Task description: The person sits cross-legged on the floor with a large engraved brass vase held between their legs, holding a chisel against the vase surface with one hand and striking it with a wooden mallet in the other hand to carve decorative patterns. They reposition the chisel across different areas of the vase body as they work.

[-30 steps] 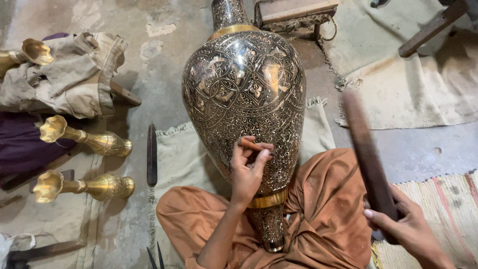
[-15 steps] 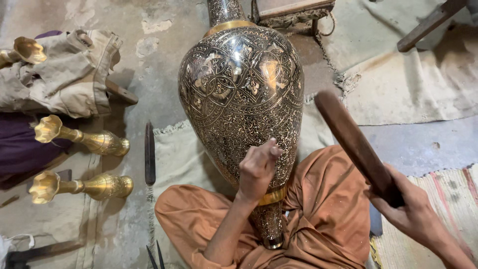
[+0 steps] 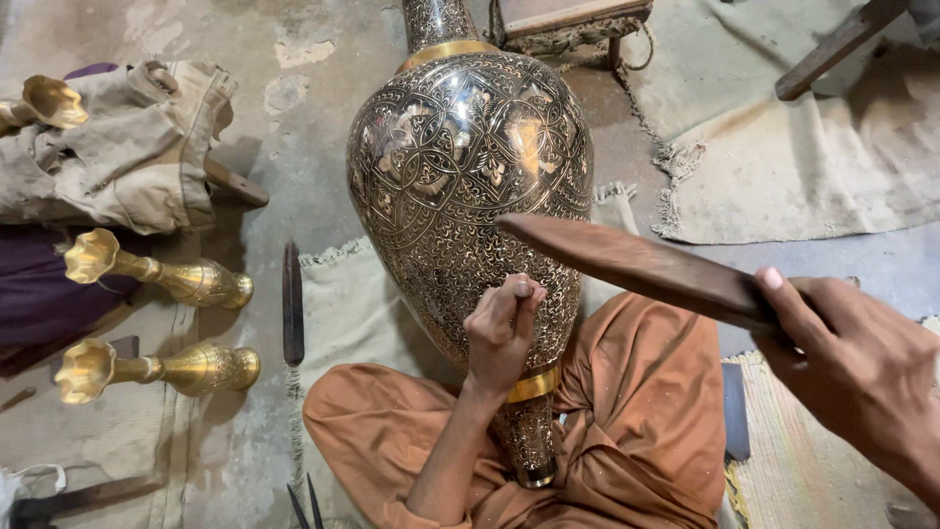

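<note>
My right hand (image 3: 862, 367) is clenched round the handle of a wooden mallet (image 3: 636, 264), its long flat head raised and slanting across in front of the vase (image 3: 470, 196). My left hand (image 3: 501, 333) pinches a small chisel (image 3: 522, 288) between thumb and fingers (image 3: 509, 304), its tip set against the lower belly of the vase. The vase lies tilted across my lap, foot toward me between my orange-trousered legs (image 3: 636, 431), neck pointing away.

As I judge it, the work is far along: the whole belly I can see is already covered with fine scrolls and medallions, and only touches near the gold band (image 3: 534, 385) by my left hand seem left. The far side is hidden.

To my left on the floor lie a dark pointed tool (image 3: 292, 304) and two small brass vases (image 3: 157, 318) on their sides, beside a heap of cloth (image 3: 127, 157). Farther off are a frayed mat (image 3: 803, 167) and a low stool (image 3: 568, 24). Nothing blocks the mallet's path to the chisel.
</note>
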